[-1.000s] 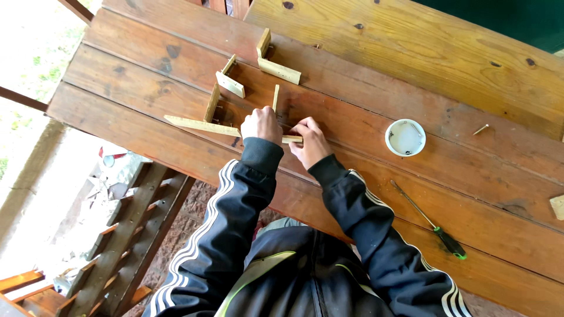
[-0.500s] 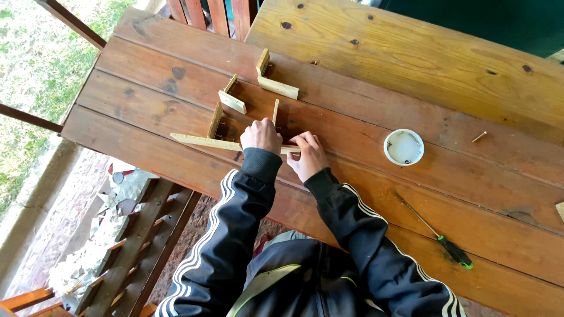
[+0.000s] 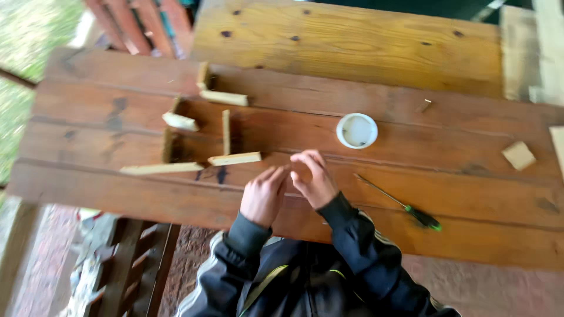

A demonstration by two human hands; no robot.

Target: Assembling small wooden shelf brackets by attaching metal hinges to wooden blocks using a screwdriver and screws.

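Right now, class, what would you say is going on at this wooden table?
A person in a dark striped jacket has both hands together over the wooden table, left hand and right hand with fingertips nearly meeting; whether they pinch anything is too blurred to tell. Several small pale wood strips lie or stand to their left. A white round lid sits ahead, a green-handled screwdriver lies to the right, and a small wood block sits farther right.

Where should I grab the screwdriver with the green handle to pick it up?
Probably by the green-and-black handle, the thick end of the screwdriver, coming down from above. It lies flat on the brown table, its thin metal shaft pointing up-left toward the right hand. The handle is fatter and easier to pinch across its sides.
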